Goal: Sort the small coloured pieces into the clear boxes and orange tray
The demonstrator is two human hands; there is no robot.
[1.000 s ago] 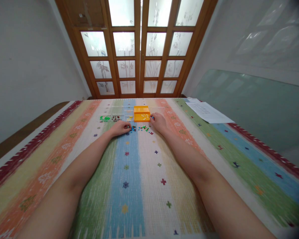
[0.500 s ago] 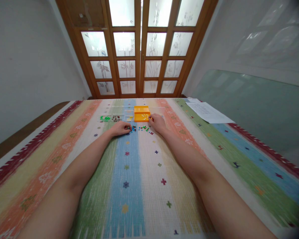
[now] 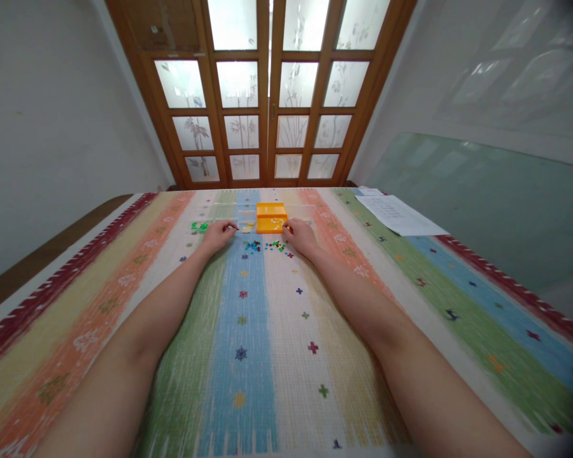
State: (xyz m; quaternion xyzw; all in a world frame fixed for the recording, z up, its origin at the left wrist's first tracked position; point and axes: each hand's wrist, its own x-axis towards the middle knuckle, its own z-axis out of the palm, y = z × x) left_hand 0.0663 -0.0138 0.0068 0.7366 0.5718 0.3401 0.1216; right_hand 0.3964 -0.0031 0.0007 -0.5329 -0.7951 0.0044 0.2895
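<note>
daylight comes through the glass panes (image 3: 300, 84) at twelve o'clock, the topmost ones blown nearly white. pale reflections glare on the wall (image 3: 510, 95) at two. the tablecloth (image 3: 241, 318) is softly, evenly lit, with a dim shadow beside the right arm (image 3: 386, 321) toward five. wide-angle distortion stretches the rim, which darkens and blurs near two and four; the small pieces (image 3: 254, 247), just off centre toward eight, look soft.
</note>
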